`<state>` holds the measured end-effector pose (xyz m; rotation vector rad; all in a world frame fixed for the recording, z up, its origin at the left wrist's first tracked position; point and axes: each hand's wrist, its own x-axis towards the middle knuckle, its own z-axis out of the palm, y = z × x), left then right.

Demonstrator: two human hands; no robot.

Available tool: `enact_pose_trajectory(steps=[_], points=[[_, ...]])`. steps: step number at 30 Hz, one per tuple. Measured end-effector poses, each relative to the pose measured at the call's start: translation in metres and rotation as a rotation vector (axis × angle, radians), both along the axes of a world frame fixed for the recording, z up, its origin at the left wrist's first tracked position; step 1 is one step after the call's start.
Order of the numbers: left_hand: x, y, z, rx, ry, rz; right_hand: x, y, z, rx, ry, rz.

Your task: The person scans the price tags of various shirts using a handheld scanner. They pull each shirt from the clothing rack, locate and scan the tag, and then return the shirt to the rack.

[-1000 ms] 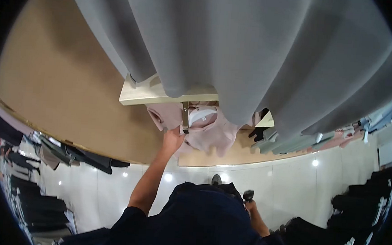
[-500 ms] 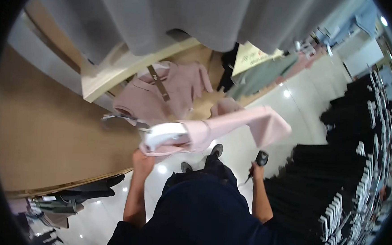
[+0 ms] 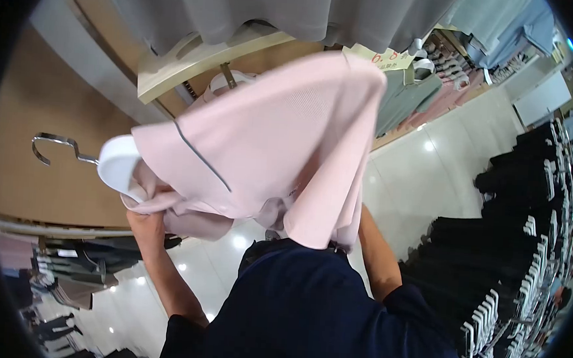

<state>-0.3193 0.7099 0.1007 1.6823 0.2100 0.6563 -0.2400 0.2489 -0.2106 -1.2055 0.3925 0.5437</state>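
A pink garment (image 3: 270,125) hangs from a white hanger (image 3: 120,162) with a metal hook (image 3: 56,140) pointing left. It stretches across the middle of the view, its lower end to the right. My left hand (image 3: 144,226) is closed on the garment near its collar, just below the hanger. The right forearm reaches up behind the garment's hem, and the cloth hides my right hand and whatever it holds.
Grey cloth (image 3: 277,8) hangs at the top, over a pale shelf edge (image 3: 208,62). A yellow sign (image 3: 379,59) stands behind the garment. Black clothes (image 3: 459,255) hang on a long rack at the right. More clothes hang at the lower left.
The pink garment has spread out and come closer to the camera, its hanger moving left with my left hand. My right hand, earlier visible with a dark handheld device, is now behind the cloth.
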Motion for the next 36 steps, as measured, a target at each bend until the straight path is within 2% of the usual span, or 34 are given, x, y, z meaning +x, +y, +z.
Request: enact_pose_trajectory(steps=[2,5,7,10,13,14,17,18,19,21,22,23,25,26,29,30,33,36], points=[[-0.008,-0.008,0.006,0.04,0.036,0.093,-0.018,0.016,-0.001,0.012,0.054,0.201],[-0.03,0.008,-0.011,0.186,0.144,0.179,-0.053,0.007,0.002,-0.034,0.083,0.477],[-0.037,-0.011,-0.009,0.215,0.138,0.253,-0.07,-0.019,0.006,-0.046,0.114,0.519],[-0.052,-0.032,-0.017,0.267,0.165,0.274,-0.087,-0.066,0.019,0.006,0.16,0.418],[-0.063,-0.07,-0.027,0.231,0.166,0.269,-0.097,-0.108,0.034,0.191,0.206,0.385],[-0.067,-0.083,-0.032,0.206,0.16,0.241,-0.093,-0.129,0.016,0.263,0.213,0.563],[-0.077,-0.121,-0.041,0.156,0.184,0.244,-0.106,-0.117,0.011,-0.105,-0.112,0.799],[-0.083,-0.13,-0.046,0.136,0.196,0.227,-0.116,-0.111,0.013,-0.226,-0.271,0.797],[-0.088,-0.141,-0.048,0.086,0.176,0.207,-0.123,-0.108,0.028,-0.206,-0.227,0.789],[-0.102,-0.162,-0.052,-0.017,0.135,0.173,-0.126,-0.117,0.024,-0.277,-0.044,0.736],[-0.109,-0.162,-0.057,-0.004,0.186,0.147,-0.125,-0.121,0.042,-0.287,0.008,0.651],[-0.115,-0.169,-0.061,-0.036,0.145,0.136,-0.126,-0.13,0.029,-0.097,0.018,0.452],[-0.125,-0.183,-0.068,-0.092,0.071,0.103,-0.122,-0.139,0.058,0.098,0.008,0.24],[-0.131,-0.186,-0.076,-0.09,0.144,0.086,-0.121,-0.143,0.069,0.172,-0.012,0.203],[-0.141,-0.211,-0.099,-0.09,0.053,0.051,-0.115,-0.139,0.112,0.295,-0.121,0.142],[-0.146,-0.22,-0.108,-0.077,0.096,0.055,-0.113,-0.135,0.119,0.349,-0.147,0.138],[-0.154,-0.251,-0.116,0.222,0.138,0.077,-0.113,-0.111,0.151,0.483,-0.22,0.117],[-0.16,-0.262,-0.126,0.116,0.222,-0.244,-0.119,-0.084,0.188,0.571,-0.299,0.066]])
